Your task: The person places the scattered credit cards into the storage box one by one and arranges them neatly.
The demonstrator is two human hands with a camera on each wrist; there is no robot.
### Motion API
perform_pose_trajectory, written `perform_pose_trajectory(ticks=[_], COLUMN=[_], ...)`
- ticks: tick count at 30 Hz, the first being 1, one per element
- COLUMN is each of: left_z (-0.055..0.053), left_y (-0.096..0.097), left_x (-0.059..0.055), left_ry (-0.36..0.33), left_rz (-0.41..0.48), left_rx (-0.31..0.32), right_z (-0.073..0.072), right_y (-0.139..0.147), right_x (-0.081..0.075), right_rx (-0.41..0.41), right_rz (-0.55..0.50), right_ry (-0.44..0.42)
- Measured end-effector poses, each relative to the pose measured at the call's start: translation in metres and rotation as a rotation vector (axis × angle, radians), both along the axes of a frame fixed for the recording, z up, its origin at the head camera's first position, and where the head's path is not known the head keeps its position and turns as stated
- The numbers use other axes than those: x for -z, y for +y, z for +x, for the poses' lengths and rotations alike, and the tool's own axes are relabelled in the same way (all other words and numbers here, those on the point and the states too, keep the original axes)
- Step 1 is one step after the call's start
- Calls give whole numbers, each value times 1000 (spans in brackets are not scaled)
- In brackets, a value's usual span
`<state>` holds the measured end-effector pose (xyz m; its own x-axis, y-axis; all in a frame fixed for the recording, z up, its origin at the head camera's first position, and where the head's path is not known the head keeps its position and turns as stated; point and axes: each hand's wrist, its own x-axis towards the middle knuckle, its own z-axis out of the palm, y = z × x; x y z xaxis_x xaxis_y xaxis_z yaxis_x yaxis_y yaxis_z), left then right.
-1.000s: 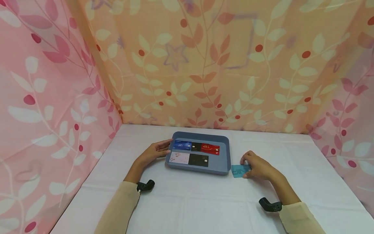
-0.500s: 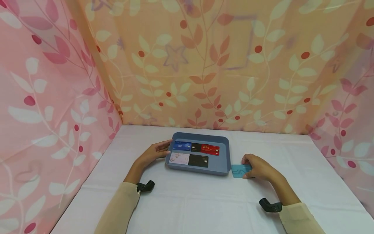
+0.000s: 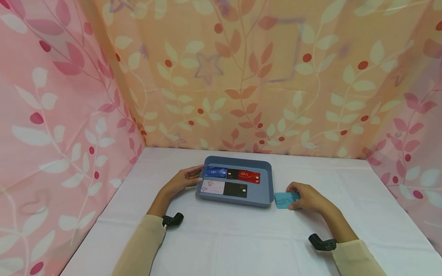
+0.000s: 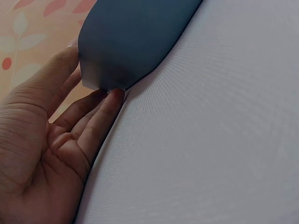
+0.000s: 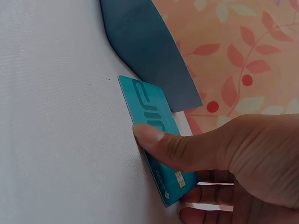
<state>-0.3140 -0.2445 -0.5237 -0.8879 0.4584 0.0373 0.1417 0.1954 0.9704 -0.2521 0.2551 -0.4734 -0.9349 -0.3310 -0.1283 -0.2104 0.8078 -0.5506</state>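
Observation:
My right hand point(image 3: 308, 197) pinches a teal bank card point(image 3: 284, 200) just right of a blue-grey tray point(image 3: 266, 188). In the right wrist view, the thumb point(image 5: 156, 140) lies across the card's printed face, which also bears a chip, with the other fingers at its far edge. My left hand point(image 3: 179, 181) is at the tray's left side, fingertips point(image 4: 117, 93) touching its outer wall. Inside the tray lie a blue card point(image 3: 215, 172), a red card point(image 3: 249, 176) overlapping a dark card point(image 3: 232, 174), a pale flowered card point(image 3: 212, 187) and a black card point(image 3: 235, 189).
White cloth point(image 3: 221, 237) covers the table. Orange leaf-patterned curtain point(image 3: 241, 76) hangs behind it, with pink curtains point(image 3: 62, 115) along both sides. Each wrist wears a small black camera, such as the left one point(image 3: 173, 219).
The right hand and the teal card have shifted slightly right, and the card's held end looks a little raised. The left hand and the tray have stayed in place.

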Motion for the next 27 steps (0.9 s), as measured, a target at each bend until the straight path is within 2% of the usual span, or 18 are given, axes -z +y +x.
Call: perform_pose_trajectory(ticks=[11,27], left_z=[1,1], left_y=[0,0], left_x=[-2,-2], left_ry=[-10,0], left_rz=[-20,-16], left_rx=[-16,-7], right_z=[-2,-5], right_y=[6,15], right_x=[1,2], right_rx=[-46,-39], right_rz=[-20,-65], right_ry=[42,36])
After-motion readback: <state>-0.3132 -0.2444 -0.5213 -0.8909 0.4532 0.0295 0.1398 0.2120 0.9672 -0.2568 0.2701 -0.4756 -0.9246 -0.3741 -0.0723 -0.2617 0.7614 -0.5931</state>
